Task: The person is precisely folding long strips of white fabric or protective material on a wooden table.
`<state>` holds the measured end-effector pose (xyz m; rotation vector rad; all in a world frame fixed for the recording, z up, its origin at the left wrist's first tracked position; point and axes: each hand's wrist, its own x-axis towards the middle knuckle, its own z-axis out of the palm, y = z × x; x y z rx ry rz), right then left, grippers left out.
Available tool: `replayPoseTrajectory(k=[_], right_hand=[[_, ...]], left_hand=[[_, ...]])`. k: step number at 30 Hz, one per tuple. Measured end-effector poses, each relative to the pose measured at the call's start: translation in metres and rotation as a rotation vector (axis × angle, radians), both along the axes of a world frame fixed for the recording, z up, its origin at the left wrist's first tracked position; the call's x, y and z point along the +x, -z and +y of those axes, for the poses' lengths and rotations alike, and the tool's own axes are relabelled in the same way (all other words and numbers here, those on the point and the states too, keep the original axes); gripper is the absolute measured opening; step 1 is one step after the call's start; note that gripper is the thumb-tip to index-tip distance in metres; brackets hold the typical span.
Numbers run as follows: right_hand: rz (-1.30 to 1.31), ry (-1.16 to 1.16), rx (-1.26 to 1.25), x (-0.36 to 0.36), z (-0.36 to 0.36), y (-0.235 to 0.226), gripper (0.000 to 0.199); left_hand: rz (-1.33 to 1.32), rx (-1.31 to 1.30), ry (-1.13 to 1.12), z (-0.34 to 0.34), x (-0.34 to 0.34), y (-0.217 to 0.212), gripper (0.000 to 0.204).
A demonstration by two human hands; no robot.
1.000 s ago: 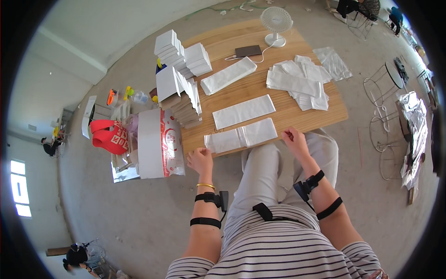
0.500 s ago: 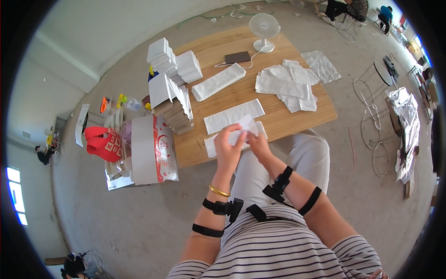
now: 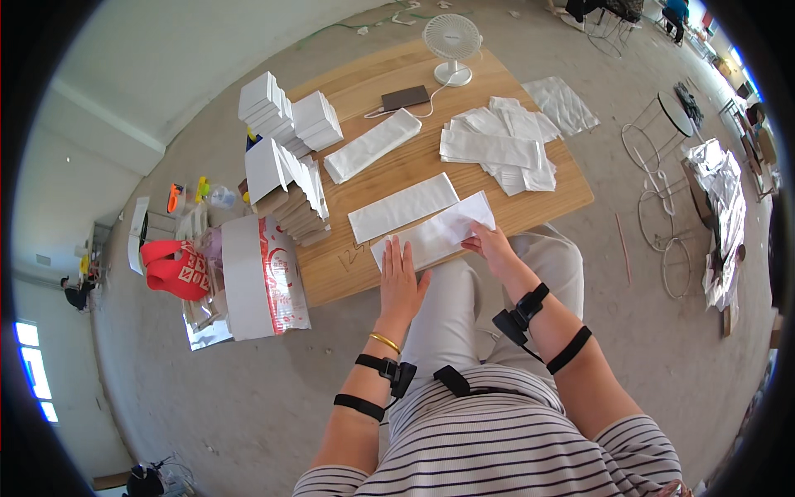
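A long white folded sheet (image 3: 432,234) lies along the near edge of the wooden table. My left hand (image 3: 400,286) rests on its left end, fingers stretched out flat. At the right end, my right hand (image 3: 490,245) has its fingers closed on the sheet's near edge, where a thinner white layer lies on top. Just beyond is a second white folded strip (image 3: 403,207), parallel to it and untouched. Farther back lies another white strip (image 3: 373,146), and a loose pile of white strips (image 3: 497,153) spreads over the table's right side.
Stacks of white flat pieces (image 3: 286,186) stand at the table's left. Beside them is an open carton (image 3: 240,277) with a red bag (image 3: 175,269). A white fan (image 3: 452,41) and a dark power bank (image 3: 405,98) joined by a cable sit at the back. Wire stools (image 3: 667,124) stand right.
My hands have moved apart. The small white piece between them is gone from the raised grasp; my left hand now lies flat, and my right is at the sheet's right end.
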<state>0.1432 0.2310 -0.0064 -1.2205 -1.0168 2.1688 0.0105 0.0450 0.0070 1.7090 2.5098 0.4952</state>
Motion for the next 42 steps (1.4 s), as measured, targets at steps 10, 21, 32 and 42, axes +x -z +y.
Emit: replayPoseTrajectory(k=[10, 21, 32, 42], right_hand=[[-0.060, -0.039, -0.001, 0.018, 0.013, -0.003, 0.035], [-0.125, -0.098, -0.024, 0.024, 0.030, 0.002, 0.033], [-0.439, -0.402, 1.324, 0.020, 0.003, -0.012, 0.047], [-0.578, -0.901, 1.638, -0.026, -0.053, 0.002, 0.088]], left_hand=[[-0.078, -0.043, 0.023, -0.005, -0.005, 0.014, 0.075], [-0.090, -0.076, 0.053, -0.016, -0.002, 0.020, 0.074], [-0.033, -0.076, 0.088, -0.016, -0.001, 0.026, 0.076], [-0.041, -0.031, 0.053, -0.016, 0.000, 0.027, 0.077]])
